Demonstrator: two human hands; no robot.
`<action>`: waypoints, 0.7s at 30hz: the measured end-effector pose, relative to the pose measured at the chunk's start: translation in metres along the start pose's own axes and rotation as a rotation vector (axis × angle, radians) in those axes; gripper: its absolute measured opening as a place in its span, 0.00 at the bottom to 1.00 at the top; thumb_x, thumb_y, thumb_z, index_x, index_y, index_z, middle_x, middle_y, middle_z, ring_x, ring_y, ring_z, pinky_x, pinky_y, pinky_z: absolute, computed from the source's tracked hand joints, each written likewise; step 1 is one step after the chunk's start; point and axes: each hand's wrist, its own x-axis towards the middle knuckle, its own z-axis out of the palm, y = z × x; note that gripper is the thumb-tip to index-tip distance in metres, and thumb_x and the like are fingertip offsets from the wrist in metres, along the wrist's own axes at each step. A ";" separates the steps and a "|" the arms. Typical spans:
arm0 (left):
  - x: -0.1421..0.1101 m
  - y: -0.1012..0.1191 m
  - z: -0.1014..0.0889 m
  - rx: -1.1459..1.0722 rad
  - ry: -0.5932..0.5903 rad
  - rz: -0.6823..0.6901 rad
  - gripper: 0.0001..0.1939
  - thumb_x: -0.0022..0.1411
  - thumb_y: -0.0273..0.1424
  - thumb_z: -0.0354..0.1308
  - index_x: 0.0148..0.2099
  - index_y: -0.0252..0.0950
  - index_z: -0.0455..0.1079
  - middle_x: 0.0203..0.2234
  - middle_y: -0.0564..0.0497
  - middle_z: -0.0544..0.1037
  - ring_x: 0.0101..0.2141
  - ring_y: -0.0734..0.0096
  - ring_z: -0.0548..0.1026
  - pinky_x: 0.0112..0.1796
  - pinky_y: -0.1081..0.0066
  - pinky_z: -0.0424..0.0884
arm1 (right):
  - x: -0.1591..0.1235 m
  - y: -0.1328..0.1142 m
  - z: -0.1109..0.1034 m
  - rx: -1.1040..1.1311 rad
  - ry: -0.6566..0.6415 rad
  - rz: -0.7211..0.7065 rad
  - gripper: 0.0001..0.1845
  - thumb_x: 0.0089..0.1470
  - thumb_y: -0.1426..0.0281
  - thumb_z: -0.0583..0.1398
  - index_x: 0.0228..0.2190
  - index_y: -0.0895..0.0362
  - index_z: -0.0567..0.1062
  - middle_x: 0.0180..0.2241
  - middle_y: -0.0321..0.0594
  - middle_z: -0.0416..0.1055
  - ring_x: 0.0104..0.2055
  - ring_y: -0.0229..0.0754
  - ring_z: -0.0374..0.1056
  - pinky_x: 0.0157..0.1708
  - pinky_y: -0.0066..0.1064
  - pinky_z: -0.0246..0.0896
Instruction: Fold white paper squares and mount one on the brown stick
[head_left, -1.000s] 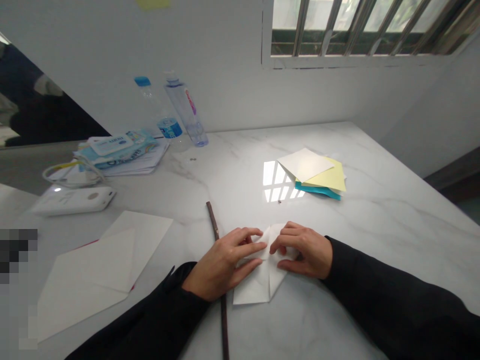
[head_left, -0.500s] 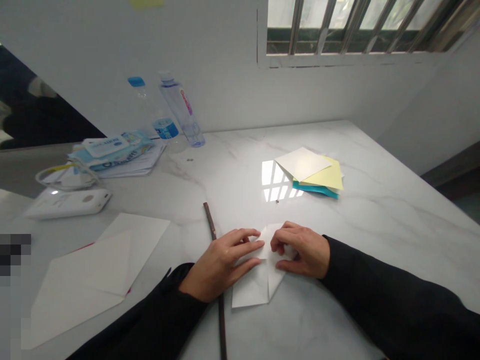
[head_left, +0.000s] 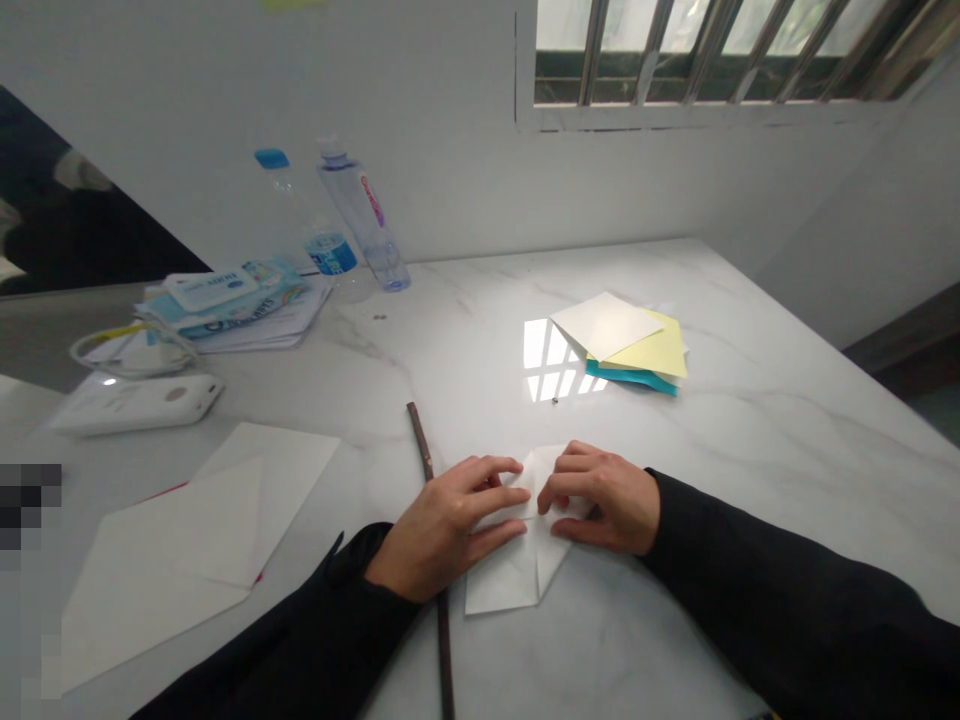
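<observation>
A white sheet of folded paper [head_left: 504, 578] lies on the marble-patterned table in front of me, with a crease or flap edge running down its middle. My left hand [head_left: 466, 510] rests on its left part, fingers stretched out and apart, the fingertips near the middle line. On the right part, my right hand [head_left: 600, 497] presses with curled fingers; its thumb and fingertips touch the paper. Both hands cover much of the sheet's upper part. A thin dark brown stick [head_left: 421, 440] passes beneath my left wrist.
White sheets [head_left: 165, 540] lie at the left. Behind them are a white device [head_left: 139, 404] with a cable, a blue wipes pack [head_left: 225, 300] on papers, and two plastic bottles [head_left: 367, 220] against the wall. Coloured paper squares [head_left: 645, 345] are stacked at the back right.
My right fingertips have shifted slightly left and down towards the paper's middle line. The left hand has moved a touch to the right; the paper stays nearly in place.
</observation>
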 end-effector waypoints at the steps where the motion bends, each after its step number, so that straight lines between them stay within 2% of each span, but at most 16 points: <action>1: 0.000 0.000 0.000 -0.003 -0.005 -0.007 0.11 0.65 0.28 0.65 0.50 0.40 0.77 0.53 0.45 0.76 0.43 0.65 0.77 0.45 0.63 0.77 | 0.000 0.000 0.000 -0.003 -0.001 -0.009 0.08 0.54 0.72 0.67 0.39 0.54 0.79 0.33 0.38 0.75 0.38 0.43 0.66 0.43 0.36 0.62; 17: 0.000 0.000 0.001 -0.020 -0.015 -0.032 0.10 0.65 0.29 0.64 0.49 0.39 0.78 0.52 0.45 0.76 0.43 0.65 0.77 0.47 0.63 0.76 | -0.001 0.000 0.002 -0.057 0.000 -0.045 0.11 0.57 0.71 0.65 0.44 0.53 0.82 0.35 0.41 0.74 0.39 0.44 0.65 0.44 0.36 0.63; 21: 0.001 0.002 -0.015 -0.042 -0.044 -0.009 0.12 0.65 0.30 0.64 0.51 0.41 0.77 0.54 0.45 0.75 0.47 0.63 0.76 0.48 0.62 0.76 | -0.003 0.000 0.002 -0.071 -0.019 -0.045 0.12 0.58 0.71 0.64 0.44 0.54 0.81 0.36 0.43 0.74 0.40 0.46 0.65 0.45 0.38 0.63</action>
